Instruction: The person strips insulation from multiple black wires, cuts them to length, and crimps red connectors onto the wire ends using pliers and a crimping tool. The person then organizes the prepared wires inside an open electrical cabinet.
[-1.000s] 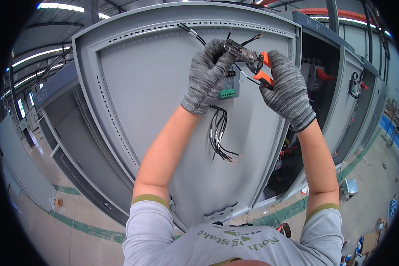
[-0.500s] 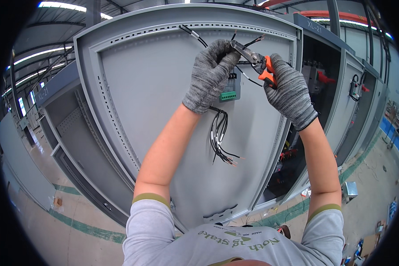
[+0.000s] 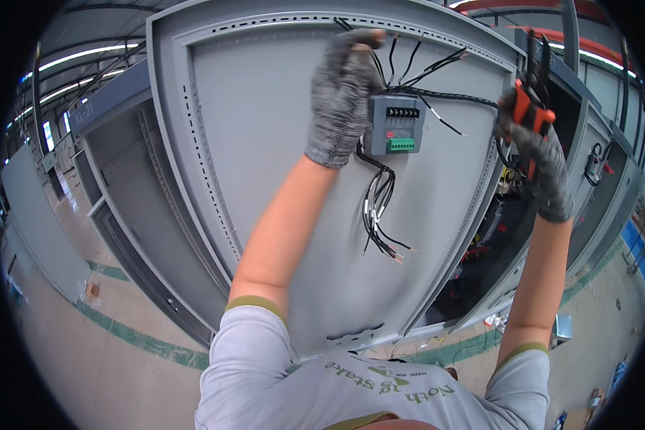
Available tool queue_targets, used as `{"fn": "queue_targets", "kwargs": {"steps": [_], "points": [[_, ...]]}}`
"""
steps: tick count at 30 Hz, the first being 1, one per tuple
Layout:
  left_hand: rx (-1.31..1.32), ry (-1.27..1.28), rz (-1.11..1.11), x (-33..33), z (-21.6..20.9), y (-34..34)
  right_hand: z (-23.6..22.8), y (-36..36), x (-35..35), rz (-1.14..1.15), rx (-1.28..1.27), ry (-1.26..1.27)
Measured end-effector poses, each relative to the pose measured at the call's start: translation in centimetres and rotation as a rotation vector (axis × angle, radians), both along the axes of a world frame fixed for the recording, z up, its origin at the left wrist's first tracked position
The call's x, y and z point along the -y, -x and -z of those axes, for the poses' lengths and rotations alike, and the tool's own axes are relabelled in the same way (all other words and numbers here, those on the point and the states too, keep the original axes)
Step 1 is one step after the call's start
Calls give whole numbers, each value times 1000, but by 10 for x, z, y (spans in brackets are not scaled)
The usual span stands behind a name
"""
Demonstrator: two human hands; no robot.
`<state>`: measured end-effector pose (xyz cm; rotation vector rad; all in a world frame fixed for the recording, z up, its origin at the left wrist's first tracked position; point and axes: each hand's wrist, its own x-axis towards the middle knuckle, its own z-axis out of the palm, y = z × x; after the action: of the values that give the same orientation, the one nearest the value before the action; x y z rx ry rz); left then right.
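My left hand [image 3: 342,100], in a grey knit glove, is raised beside the upper left of a grey terminal module [image 3: 379,118] on a cabinet panel. Its fingers look curled together, and a black wire [image 3: 380,66] runs up by the fingertips; blur hides whether they pinch it. At the panel's right edge my gloved right hand [image 3: 548,161] is closed round the orange handles of wire strippers [image 3: 532,107], jaws upward. Several black wires [image 3: 437,64] with bare copper ends fan out above the module. Below it hangs a bundle of black wires [image 3: 377,193] with white sleeves.
The grey panel [image 3: 287,208] has a slotted frame. A sleeved cable [image 3: 455,96] runs from the wires to its right edge. Another cabinet [image 3: 168,208] stands at left. To the right are dark openings with wiring. A metal box [image 3: 562,327] sits on the floor.
My right hand has swung right with the wire strippers, away from my left hand. The left hand has risen slightly, and the module behind it shows more fully. The whole view has shifted.
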<state>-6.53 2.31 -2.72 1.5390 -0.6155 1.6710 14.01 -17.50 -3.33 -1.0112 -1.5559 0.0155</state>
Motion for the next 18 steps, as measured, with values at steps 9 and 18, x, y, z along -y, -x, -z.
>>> {"fn": "queue_targets", "kwargs": {"steps": [9, 18], "points": [[-68, 370, -124, -31, -22, -11, 68, 49, 4, 92, 123, -239], [217, 31, -155, -21, 15, -27, 102, 98, -27, 597, 334, -266]]}}
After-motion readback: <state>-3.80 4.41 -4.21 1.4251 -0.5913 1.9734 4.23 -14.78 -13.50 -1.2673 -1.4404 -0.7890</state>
